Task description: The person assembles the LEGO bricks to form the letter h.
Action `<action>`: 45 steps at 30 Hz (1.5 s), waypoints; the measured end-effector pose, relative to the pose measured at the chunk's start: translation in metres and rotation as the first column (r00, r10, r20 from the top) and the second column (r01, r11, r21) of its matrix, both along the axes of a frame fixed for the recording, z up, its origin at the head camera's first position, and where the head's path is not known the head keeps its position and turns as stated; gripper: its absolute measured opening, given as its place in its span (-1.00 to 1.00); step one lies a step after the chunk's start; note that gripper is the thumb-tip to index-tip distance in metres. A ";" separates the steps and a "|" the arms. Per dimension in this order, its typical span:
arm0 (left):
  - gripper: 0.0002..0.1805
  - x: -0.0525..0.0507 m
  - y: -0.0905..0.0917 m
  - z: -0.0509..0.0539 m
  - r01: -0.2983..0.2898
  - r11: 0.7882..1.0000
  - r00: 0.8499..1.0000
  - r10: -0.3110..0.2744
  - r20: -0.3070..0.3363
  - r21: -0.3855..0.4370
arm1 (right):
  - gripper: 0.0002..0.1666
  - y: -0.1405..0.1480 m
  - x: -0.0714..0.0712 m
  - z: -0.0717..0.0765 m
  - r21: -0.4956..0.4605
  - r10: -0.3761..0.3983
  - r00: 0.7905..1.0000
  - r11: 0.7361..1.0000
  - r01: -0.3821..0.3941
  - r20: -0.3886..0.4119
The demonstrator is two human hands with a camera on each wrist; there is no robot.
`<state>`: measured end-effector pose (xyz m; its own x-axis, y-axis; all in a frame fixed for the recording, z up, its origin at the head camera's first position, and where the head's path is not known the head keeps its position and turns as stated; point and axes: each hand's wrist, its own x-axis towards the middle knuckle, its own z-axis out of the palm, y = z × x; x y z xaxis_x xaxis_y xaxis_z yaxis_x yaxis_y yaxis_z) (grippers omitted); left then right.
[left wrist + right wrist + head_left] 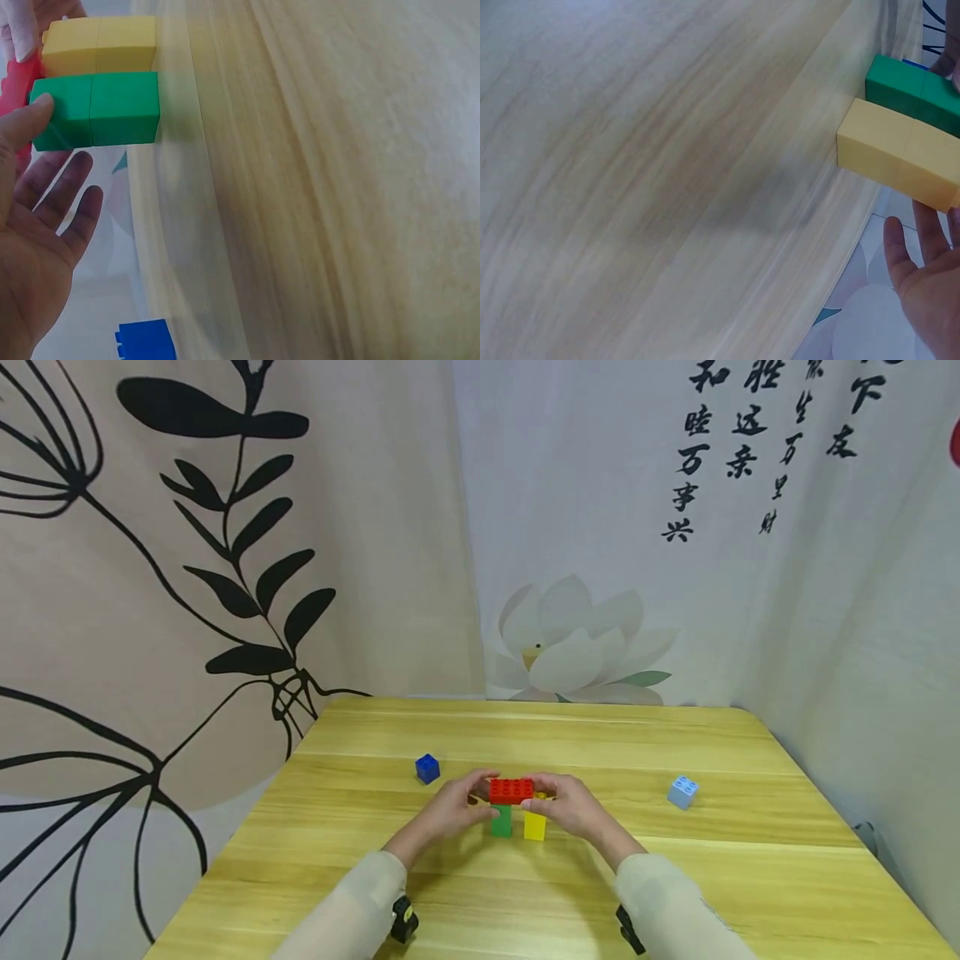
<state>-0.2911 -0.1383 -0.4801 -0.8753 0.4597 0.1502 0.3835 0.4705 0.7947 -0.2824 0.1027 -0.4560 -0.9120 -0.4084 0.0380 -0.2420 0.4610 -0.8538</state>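
Note:
A long red brick [512,791] lies crosswise at the tops of two upright stacks of bricks. The green stack [502,822], two bricks high, stands under its left part; the yellow stack [535,827], likewise two high, is under its right end. My left hand [450,807] holds the red brick's left end, and its thumb touches the upper green brick in the left wrist view. From the other side, my right hand [573,806] grips the red brick's right end beside the yellow top. Whether the red brick is fully seated, I cannot tell.
A dark blue brick [427,768] sits on the wooden table [720,885] left of and beyond my left hand. Farther right lies a light blue brick [682,792]. Behind the table's far edge hangs a printed curtain [390,527].

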 end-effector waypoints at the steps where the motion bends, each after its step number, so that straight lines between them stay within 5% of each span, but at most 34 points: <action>1: -0.33 0.000 0.000 0.000 -0.003 1.000 1.000 0.003 0.002 0.002 | -0.51 0.000 0.000 0.000 0.001 -0.001 1.000 1.000 0.001 0.002; 7: -0.40 0.004 0.000 0.004 -0.048 0.999 0.999 0.048 0.020 0.017 | -0.53 -0.001 0.000 0.001 0.004 -0.011 1.000 1.000 0.011 0.003; 25: -0.57 0.006 0.000 0.010 -0.031 0.999 0.999 0.030 0.028 0.019 | -0.55 -0.001 0.002 -0.004 -0.017 -0.024 1.000 1.000 0.024 -0.010; 34: -0.55 0.006 0.000 0.012 -0.021 1.000 0.999 0.021 0.030 -0.007 | -0.34 0.005 0.007 -0.022 0.013 -0.080 0.997 0.997 0.080 -0.005; 45: -0.58 0.005 0.000 0.011 0.002 1.000 1.000 -0.002 0.000 -0.026 | -0.49 0.004 0.004 -0.018 -0.015 0.002 1.000 1.000 -0.002 0.030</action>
<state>-0.2856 -0.1387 -0.4688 -0.8743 0.4653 0.1381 0.3845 0.4903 0.7821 -0.2780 0.1070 -0.4741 -0.9120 -0.4099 0.0166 -0.2169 0.4475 -0.8676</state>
